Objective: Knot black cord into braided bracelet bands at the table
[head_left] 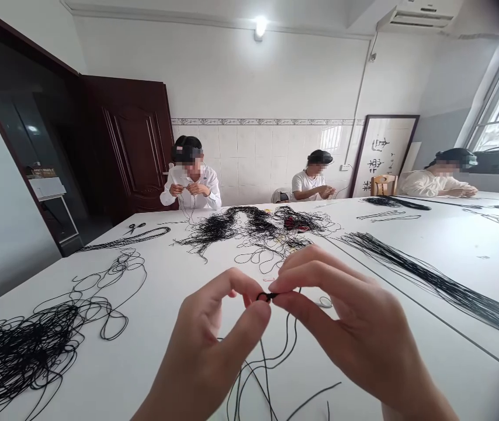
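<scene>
Between my two hands is a black cord [271, 297] with a small knot and a little loop at its left end. My left hand [221, 327] pinches the loop side between thumb and forefinger. The knot's right side is gripped by the thumb and fingertips of my right hand [341, 316]. Loose strands of the same cord hang below my hands and curl over the white table [166, 316]. Behind my right fingertips, a small pale ring-shaped thing [325, 302] lies on the table.
A tangled heap of black cord [21, 345] lies at left, with more cord piles [214, 228] ahead. A long cord bundle [429, 275] stretches along the right. Scissors [135, 227] rest at far left. Three people sit across the table, including one in a white shirt [210, 190].
</scene>
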`<state>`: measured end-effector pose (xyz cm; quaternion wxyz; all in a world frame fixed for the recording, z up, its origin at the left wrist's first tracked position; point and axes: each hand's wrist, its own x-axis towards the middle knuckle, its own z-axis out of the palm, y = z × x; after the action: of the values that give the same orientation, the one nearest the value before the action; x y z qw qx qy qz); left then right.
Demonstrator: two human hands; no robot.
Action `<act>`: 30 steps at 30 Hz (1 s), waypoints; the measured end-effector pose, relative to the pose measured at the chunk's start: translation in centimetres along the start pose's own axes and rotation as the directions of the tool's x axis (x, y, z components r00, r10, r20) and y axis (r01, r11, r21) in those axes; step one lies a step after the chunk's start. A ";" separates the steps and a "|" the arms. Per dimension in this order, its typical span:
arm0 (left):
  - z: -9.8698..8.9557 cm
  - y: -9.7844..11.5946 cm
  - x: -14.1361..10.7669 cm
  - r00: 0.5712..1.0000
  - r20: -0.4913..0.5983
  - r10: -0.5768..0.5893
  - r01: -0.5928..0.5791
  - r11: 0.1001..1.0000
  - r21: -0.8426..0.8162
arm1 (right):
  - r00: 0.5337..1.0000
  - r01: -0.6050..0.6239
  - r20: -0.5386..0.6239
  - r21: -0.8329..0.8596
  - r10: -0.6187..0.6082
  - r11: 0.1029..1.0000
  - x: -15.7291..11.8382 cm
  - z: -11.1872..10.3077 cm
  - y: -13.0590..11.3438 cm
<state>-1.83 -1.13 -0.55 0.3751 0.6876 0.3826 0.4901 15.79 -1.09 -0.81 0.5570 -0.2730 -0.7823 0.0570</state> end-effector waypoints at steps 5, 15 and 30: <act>0.1 0.2 0.5 0.998 0.021 -0.055 0.056 0.996 -0.066 | 1.000 0.006 0.001 -0.013 -0.006 1.000 0.1 0.2 0.0; 0.3 0.0 0.2 0.995 -0.028 -0.101 0.099 0.993 -0.056 | 0.996 0.083 0.037 -0.088 -0.080 0.993 0.1 0.4 0.2; 1.5 -0.9 0.0 0.980 -0.162 -0.113 0.046 0.927 -0.371 | 0.993 0.116 0.022 -0.307 -0.115 0.945 -0.4 1.6 -1.3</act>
<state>-0.48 -0.91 -1.73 0.4799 0.5423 0.3447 0.5973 13.96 -2.08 -1.24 0.5086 -0.3100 -0.7973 -0.0978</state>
